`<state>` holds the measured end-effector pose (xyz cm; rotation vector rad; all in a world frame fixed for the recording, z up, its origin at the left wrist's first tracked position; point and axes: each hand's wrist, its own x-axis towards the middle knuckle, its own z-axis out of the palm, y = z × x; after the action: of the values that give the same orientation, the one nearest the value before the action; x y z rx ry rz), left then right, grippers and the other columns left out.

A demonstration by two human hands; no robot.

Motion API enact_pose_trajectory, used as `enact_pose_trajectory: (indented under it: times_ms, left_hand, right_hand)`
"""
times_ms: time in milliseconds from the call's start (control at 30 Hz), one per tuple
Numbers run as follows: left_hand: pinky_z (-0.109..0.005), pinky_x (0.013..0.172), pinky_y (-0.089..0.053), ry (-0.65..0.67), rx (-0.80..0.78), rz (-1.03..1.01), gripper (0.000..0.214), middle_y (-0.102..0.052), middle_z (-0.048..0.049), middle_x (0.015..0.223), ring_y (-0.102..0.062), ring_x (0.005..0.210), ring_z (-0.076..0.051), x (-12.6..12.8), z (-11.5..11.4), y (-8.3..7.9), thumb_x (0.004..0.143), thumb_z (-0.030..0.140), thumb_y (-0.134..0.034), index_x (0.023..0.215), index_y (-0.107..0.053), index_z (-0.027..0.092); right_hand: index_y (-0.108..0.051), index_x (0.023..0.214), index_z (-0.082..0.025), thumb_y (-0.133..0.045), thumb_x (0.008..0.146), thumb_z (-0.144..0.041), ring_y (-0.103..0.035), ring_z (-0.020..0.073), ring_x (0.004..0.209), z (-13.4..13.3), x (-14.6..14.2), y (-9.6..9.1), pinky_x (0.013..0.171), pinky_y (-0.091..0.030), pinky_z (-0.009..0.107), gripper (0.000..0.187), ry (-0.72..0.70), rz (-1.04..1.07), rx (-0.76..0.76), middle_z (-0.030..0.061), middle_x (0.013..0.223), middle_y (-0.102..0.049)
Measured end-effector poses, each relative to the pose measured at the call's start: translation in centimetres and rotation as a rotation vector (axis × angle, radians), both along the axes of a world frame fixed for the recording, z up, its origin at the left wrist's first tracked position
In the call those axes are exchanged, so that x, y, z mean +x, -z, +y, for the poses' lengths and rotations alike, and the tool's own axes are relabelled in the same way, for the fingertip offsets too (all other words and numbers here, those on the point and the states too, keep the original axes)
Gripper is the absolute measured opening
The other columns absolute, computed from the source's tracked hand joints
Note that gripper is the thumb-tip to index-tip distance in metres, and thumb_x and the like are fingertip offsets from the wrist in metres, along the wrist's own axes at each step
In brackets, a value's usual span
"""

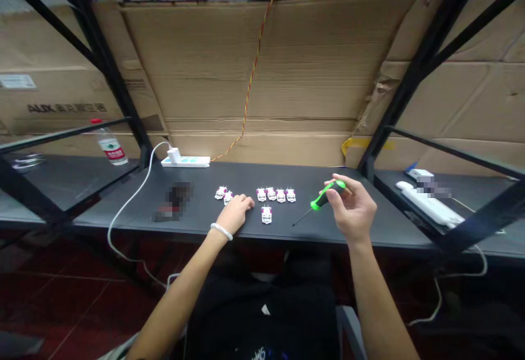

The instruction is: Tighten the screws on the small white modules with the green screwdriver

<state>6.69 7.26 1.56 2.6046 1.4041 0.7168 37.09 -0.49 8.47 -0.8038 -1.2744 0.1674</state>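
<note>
A dark grey shelf top (123, 215) in a black metal rack runs across the view. Seven small white pieces with pink marks (270, 193) lie on it: two close together, four in a row to their right, and one just below that row. Left of them sits a dark object (174, 201), too blurred to name. At the back lies a white power strip (185, 162), its white cable (130, 200) curving over the front edge. A side shelf (61, 185) holds a red-capped plastic bottle (109, 146); another, on the right (394, 196), holds a long white power strip (429, 204).
</note>
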Motion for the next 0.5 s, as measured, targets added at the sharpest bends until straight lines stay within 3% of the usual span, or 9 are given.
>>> enact_pose_trajectory:
  times_ms: [267,500]
  left_hand:
    - [-0.035,0.090,-0.054,0.102,-0.016,-0.245,0.041,-0.059,-0.0078,0.103,-0.062,0.090,-0.021,0.8,-1.0,-1.4,0.097,0.004,-0.040,0.116,-0.072,0.020]
    - [-0.032,0.085,-0.053,0.182,-0.134,-0.495,0.023,-0.070,-0.0048,0.095,-0.065,0.086,-0.019,2.0,-2.5,-2.4,0.096,0.013,-0.056,0.108,-0.074,0.018]
  right_hand:
    - [-0.074,0.117,-0.022,-0.082,0.086,-0.033,-0.079,0.0232,0.087,0.0,0.3,0.1,0.075,-0.068,0.036,0.033,-0.009,0.014,0.003,0.0058,0.096,-0.076]
    - [-0.074,0.118,-0.022,-0.081,0.087,-0.032,-0.078,0.0211,0.081,0.0,0.2,0.2,0.073,-0.067,0.035,0.033,-0.008,-0.008,0.004,0.0058,0.097,-0.076]
